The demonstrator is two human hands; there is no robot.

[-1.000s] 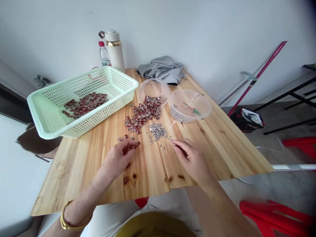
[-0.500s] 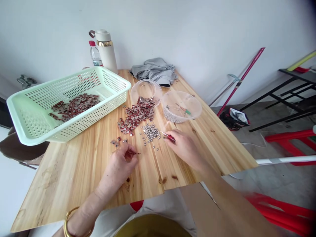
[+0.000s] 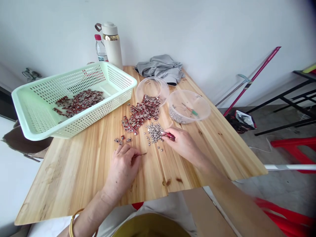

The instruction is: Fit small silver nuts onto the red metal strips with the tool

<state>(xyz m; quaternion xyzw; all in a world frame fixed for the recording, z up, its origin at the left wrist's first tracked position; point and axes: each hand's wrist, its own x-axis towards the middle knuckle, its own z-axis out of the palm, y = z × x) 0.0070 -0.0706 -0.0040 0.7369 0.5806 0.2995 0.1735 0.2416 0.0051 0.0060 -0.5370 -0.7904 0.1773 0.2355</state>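
Note:
My left hand (image 3: 125,164) rests low over the table with a small thin strip (image 3: 142,154) pinched at the fingertips; most of the strip is hidden. In my right hand (image 3: 181,142) is a red-handled tool (image 3: 170,135), its tip at the edge of a heap of small silver nut-like pieces (image 3: 155,132). Exactly what kind of tool it is does not show. Beyond lies a pile of reddish-brown strips with metal fittings (image 3: 142,112). Several short pieces (image 3: 122,140) sit just past my left hand.
A pale green basket (image 3: 96,113) with more strips stands at left. Two clear plastic tubs, a tilted one (image 3: 165,89) and one (image 3: 206,113) holding small pieces and a green-handled tool (image 3: 194,112), are at back right. Behind are a grey cloth (image 3: 160,67), a flask (image 3: 115,52) and a bottle (image 3: 100,49).
The view has shifted, so the table things sit further right. My right hand has brought the tool's tip to the silver heap. My left hand has turned more palm-down, still pinching the strip.

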